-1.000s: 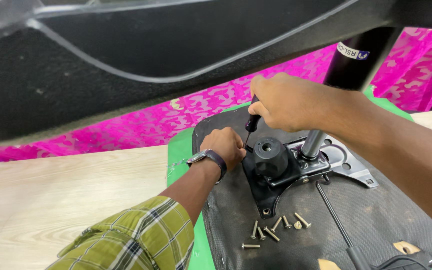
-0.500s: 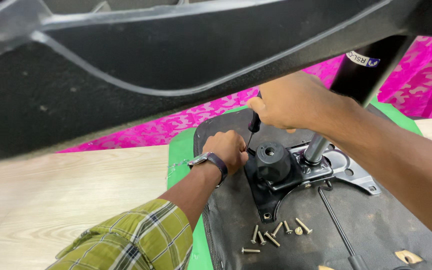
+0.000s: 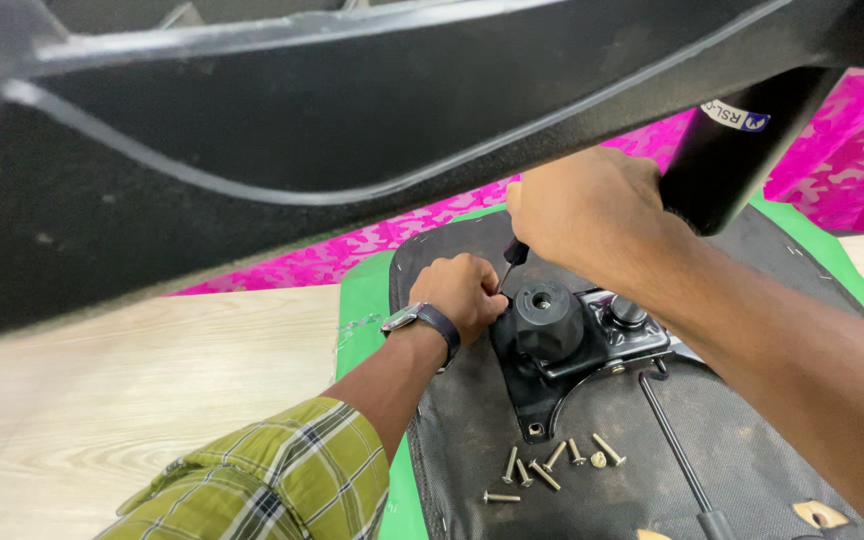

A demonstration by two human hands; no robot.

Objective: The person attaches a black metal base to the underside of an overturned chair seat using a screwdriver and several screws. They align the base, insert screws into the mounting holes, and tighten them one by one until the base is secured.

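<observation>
Both hands (right hand (image 3: pixel 582 215), left hand (image 3: pixel 464 292)) on black-handled screwdriver (image 3: pixel 512 258), tip apparently hidden.

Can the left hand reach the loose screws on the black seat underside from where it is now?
Probably yes. The left hand rests beside the metal mechanism, and the loose screws lie uncovered just below on the seat underside.

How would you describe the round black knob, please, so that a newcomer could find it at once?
Start at the black seat underside lying on the green mat. Near its middle a metal mechanism plate is mounted, between the left hand and the right hand. The round black knob sits on that plate: a chunky ribbed cylinder with a hole in its top, far bulkier than the loose screws below.
</observation>
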